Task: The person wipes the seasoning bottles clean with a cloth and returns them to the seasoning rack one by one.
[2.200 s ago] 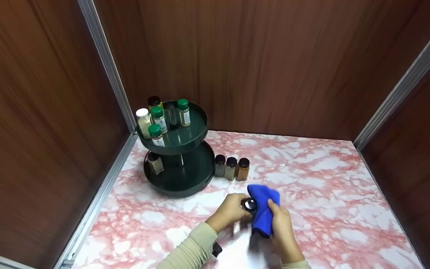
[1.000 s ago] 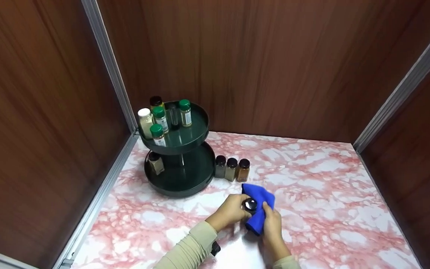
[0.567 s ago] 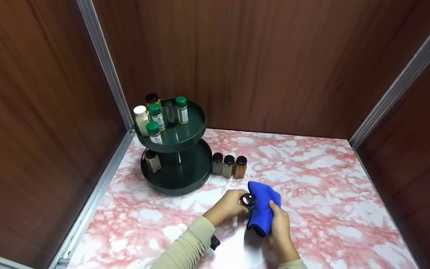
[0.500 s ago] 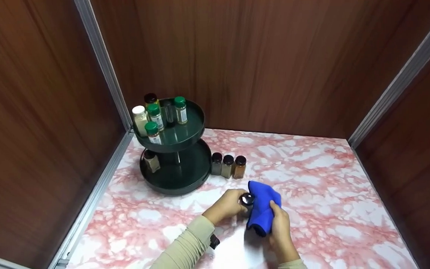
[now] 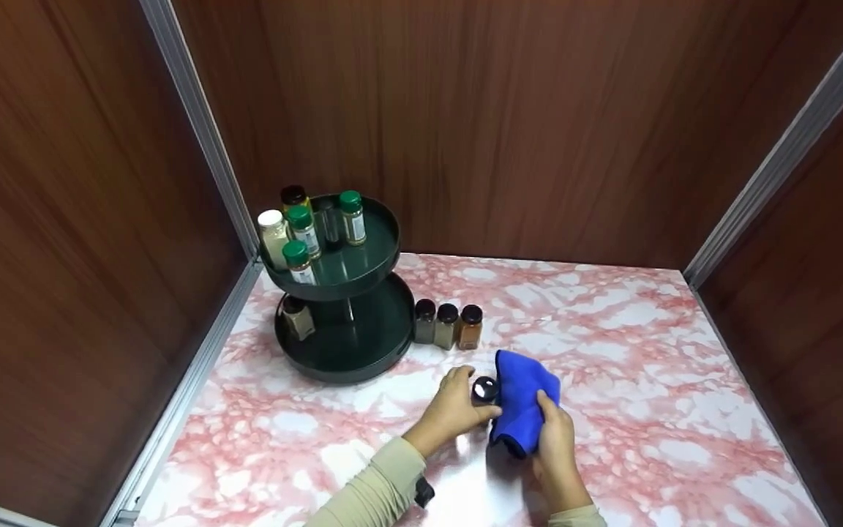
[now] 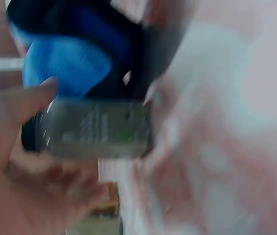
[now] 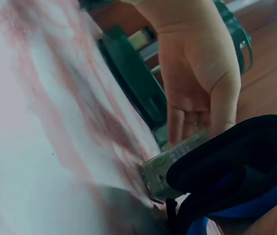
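The left hand [image 5: 452,411] had loosened its fingers, curving round a jar [image 6: 99,129]; the right hand [image 5: 557,437] gripped a blue cloth [image 5: 524,399]; the upper tray [image 5: 334,290] held bottles [image 5: 355,223].

Head view: glare reflected off tabletop [image 5: 465,498], walls [image 5: 429,132] dimly lit. Left wrist: bottle [image 6: 99,129] smeared by blur. Right wrist: soft shadow cast.

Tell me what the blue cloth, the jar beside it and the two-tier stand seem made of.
Blue cloth: matte fabric, perhaps microfiber; it folds softly.
Jar: smooth, clear glass or plastic, its contents showing through; glossy black cap, probably plastic.
Two-tier stand: satin plastic or painted metal, by its soft reflections.
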{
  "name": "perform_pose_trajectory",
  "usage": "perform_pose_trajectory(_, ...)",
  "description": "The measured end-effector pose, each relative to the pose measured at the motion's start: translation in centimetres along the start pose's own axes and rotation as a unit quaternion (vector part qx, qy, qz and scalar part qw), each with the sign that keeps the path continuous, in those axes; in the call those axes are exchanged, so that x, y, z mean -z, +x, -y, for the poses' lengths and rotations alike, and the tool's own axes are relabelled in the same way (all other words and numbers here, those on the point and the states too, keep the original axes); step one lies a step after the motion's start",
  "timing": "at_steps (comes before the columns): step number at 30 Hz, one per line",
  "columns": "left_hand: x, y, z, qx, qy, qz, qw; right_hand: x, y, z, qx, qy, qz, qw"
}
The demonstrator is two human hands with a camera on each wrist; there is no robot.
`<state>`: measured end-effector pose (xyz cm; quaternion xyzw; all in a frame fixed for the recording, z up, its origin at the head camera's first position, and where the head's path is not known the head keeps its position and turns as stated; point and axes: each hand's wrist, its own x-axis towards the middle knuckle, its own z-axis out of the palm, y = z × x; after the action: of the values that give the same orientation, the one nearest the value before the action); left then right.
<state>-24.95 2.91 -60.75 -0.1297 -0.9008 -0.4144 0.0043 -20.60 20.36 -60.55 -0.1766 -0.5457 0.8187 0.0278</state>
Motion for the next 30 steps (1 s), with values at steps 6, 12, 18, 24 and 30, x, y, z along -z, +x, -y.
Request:
perform_pose_trajectory(6,-1.9,-0.7,-0.4,0.047,0.029,-0.098,0.9937,-0.2,0.4,0.5,0.011,0.008,0.003,1.0)
perform_pose_trajectory(12,-1.7,-0.6,-0.5,0.054,0.022,-0.089,0.9943,-0.6,0.2,1.0,0.015,0.023,0.02,0.999)
perform_pose_trajectory(18,-0.4,-0.1,-0.5,0.014,0.03,-0.058,0.9977,-0.9,0.1,1.4,0.025,0.031,0.051,0.998)
perform_pose_trajectory(24,0.0,0.3,-0.3,-0.005,0.027,-0.044,0.9987,-1.5,0.0,1.8,0.025,0.025,0.063,0.997)
perform_pose_trajectory(30,0.3,0.5,-0.2,-0.056,0.028,-0.068,0.9958,-2.5,0.2,2.3,0.047,0.04,0.067,0.996)
